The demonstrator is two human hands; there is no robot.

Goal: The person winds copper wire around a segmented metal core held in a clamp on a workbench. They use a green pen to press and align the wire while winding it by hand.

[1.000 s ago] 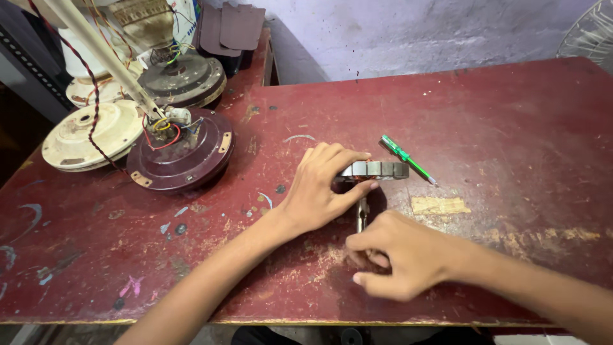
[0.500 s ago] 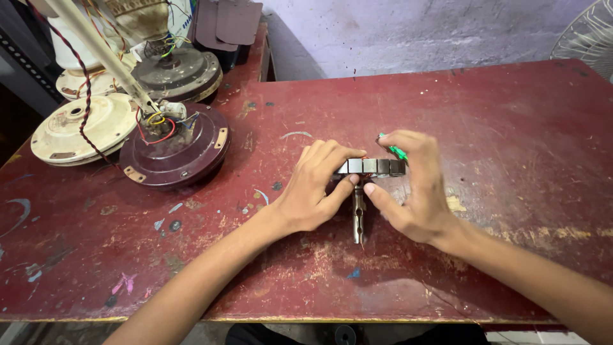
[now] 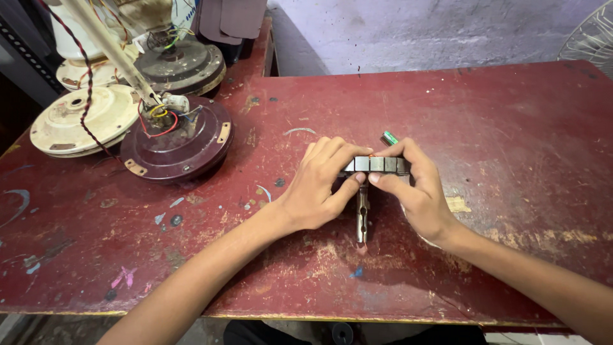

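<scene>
The metal core (image 3: 375, 164) lay near the middle of the red table (image 3: 498, 115), its shaft (image 3: 362, 217) pointing back toward the person. The left hand (image 3: 319, 188) clasped the core's left end and the right hand (image 3: 415, 188) its right end, both closed on it, equally near. A green pen (image 3: 389, 137) lay just beyond the core.

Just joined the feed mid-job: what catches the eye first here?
Both hands, left hand and right hand, grip a grey metal stator with a shaft at the middle of the worn red table. At far left sits a maroon fan motor housing with loose wires.
</scene>
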